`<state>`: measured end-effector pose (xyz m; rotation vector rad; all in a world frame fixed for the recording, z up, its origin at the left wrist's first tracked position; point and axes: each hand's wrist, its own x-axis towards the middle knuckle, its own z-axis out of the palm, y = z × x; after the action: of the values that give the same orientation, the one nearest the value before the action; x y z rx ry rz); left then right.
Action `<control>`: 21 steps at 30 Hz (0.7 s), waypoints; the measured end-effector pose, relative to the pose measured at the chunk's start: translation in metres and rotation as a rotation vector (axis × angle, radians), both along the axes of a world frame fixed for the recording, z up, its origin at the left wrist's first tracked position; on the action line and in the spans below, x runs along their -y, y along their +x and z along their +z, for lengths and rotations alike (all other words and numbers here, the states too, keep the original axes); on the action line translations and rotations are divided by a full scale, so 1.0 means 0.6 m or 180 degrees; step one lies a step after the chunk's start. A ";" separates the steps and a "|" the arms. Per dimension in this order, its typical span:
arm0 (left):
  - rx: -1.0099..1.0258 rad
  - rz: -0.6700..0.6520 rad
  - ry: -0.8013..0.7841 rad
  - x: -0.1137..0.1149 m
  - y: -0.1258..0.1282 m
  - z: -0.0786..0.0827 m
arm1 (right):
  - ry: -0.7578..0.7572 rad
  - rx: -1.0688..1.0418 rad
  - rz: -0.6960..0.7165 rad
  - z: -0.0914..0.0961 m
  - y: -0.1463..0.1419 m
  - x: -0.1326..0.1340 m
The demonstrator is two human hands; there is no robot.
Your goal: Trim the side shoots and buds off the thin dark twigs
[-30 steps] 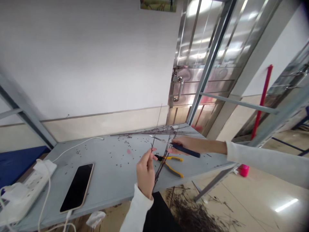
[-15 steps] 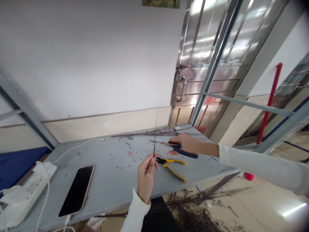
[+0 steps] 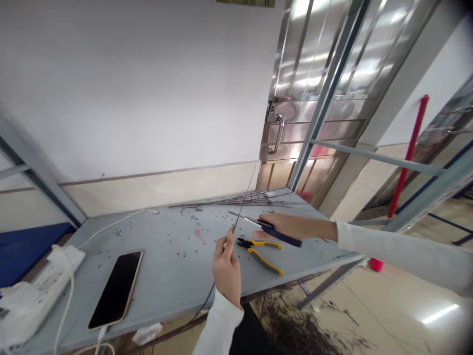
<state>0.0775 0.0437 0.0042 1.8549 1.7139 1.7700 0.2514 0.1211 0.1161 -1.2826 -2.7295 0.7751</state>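
Observation:
My left hand [image 3: 226,268] pinches a thin dark twig [image 3: 242,209] that slants up to the right from my fingertips; a darker stem trails below the hand past the table edge. My right hand [image 3: 283,226] grips a pair of scissors [image 3: 269,228] with dark handles. Their narrow blades point left and lie by the twig, just above my left fingertips; whether they touch it I cannot tell. Below the scissors, yellow-and-black cutting pliers [image 3: 260,251] lie with handles spread on the grey table [image 3: 166,281]. A bundle of long twigs [image 3: 236,201] rests along the table's back.
Small dark clippings [image 3: 195,217] dot the tabletop. At the left lie a phone [image 3: 116,291] with a white cable and a white power strip [image 3: 44,291]. Grey metal posts [image 3: 334,79] frame the table. A heap of brown twigs [image 3: 295,325] covers the floor below the front edge.
The twig has tilted from upright to leaning right. My left hand has turned and shifted slightly right, and a trailing stem now shows beneath it. My right hand with the scissors has dipped slightly.

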 end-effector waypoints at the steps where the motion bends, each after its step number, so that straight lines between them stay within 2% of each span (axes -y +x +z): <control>1: -0.0107 0.0064 -0.0012 0.001 0.002 -0.004 | -0.0013 -0.0003 -0.0001 -0.001 0.000 0.001; 5: -0.0277 0.0170 -0.0078 0.003 0.001 -0.012 | 0.0162 0.0091 -0.0199 -0.008 0.000 -0.002; 10: -0.0181 0.0112 -0.0033 -0.002 -0.007 -0.012 | 0.0183 0.0135 -0.0344 -0.009 0.005 -0.006; 15: 0.0133 0.0002 -0.0039 -0.020 -0.015 -0.014 | 0.0127 0.0092 -0.0243 -0.006 0.021 0.006; 18: 0.0413 0.0013 -0.0093 -0.030 -0.024 -0.015 | 0.0007 0.0023 -0.0155 -0.022 0.045 0.008; 21: 0.0651 -0.0052 -0.0180 -0.035 -0.031 -0.014 | 0.0269 0.0094 -0.0440 -0.058 0.085 -0.010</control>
<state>0.0590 0.0645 -0.0039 1.5987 1.6511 1.8132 0.3021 0.1272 0.0811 -1.4568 -2.6295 0.6269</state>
